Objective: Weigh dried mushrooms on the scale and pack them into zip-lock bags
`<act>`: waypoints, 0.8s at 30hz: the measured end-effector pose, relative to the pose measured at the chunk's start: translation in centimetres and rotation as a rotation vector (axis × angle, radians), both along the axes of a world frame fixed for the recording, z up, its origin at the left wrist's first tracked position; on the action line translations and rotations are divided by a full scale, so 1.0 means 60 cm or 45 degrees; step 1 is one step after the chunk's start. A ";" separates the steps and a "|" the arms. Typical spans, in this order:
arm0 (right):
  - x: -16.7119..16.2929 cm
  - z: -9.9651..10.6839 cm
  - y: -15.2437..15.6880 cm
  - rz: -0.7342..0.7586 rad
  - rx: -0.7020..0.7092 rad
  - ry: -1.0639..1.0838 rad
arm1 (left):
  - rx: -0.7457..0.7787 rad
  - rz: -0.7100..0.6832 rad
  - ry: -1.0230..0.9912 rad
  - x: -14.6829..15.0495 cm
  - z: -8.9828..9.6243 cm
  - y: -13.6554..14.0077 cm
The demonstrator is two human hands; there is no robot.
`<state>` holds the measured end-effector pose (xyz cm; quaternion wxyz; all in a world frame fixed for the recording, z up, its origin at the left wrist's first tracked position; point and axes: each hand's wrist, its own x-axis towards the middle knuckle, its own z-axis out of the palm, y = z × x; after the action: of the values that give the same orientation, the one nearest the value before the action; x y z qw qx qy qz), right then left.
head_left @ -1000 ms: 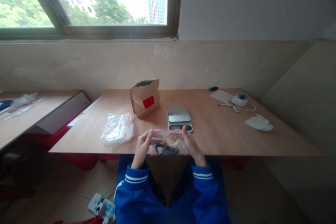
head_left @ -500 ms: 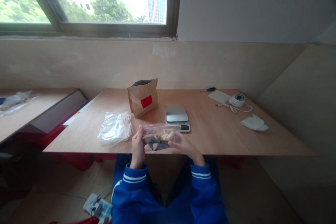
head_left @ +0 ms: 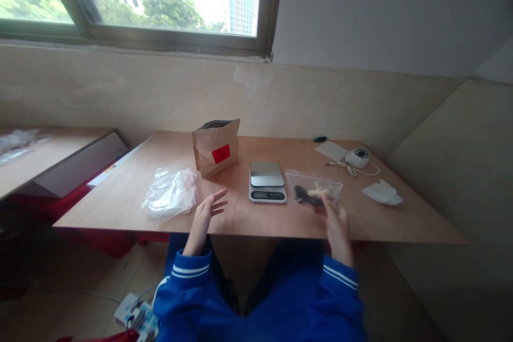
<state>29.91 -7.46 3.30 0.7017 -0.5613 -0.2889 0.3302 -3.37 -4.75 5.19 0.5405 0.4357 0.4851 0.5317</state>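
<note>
Right hand (head_left: pixel 335 220), lower right of centre, fingertips pinching the near edge of a clear zip bag with dark and pale pieces inside (head_left: pixel 315 191), flat on the light wooden table (head_left: pixel 385 222) just right of the small silver digital scale (head_left: pixel 266 181). Left hand (head_left: pixel 207 210), lower centre, empty, fingers spread, hovering beside a crumpled pile of clear plastic bags (head_left: pixel 170 193). Behind, upright brown paper pouch with red label (head_left: pixel 216 146).

one scale (head_left: pixel 267 181), two plastic bags (head_left: pixel 315 191)
</note>
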 end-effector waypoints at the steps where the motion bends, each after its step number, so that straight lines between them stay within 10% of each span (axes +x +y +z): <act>1: 0.015 -0.009 -0.005 -0.036 -0.072 -0.041 | -0.009 0.008 0.026 -0.001 0.000 0.000; 5: 0.036 -0.032 -0.013 -0.088 -0.357 -0.410 | -0.057 0.003 0.143 -0.007 -0.011 0.004; 11: 0.000 -0.021 0.000 -0.734 -0.556 -1.022 | -0.006 0.130 0.270 -0.025 -0.049 0.019; 24: -0.015 -0.040 0.011 -0.149 -0.540 -1.127 | 0.359 0.585 0.791 -0.043 -0.050 0.164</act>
<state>29.01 -6.83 0.90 0.3993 -0.7935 -0.4536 0.0716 -5.95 5.08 2.21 0.1705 0.5257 0.6322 0.5430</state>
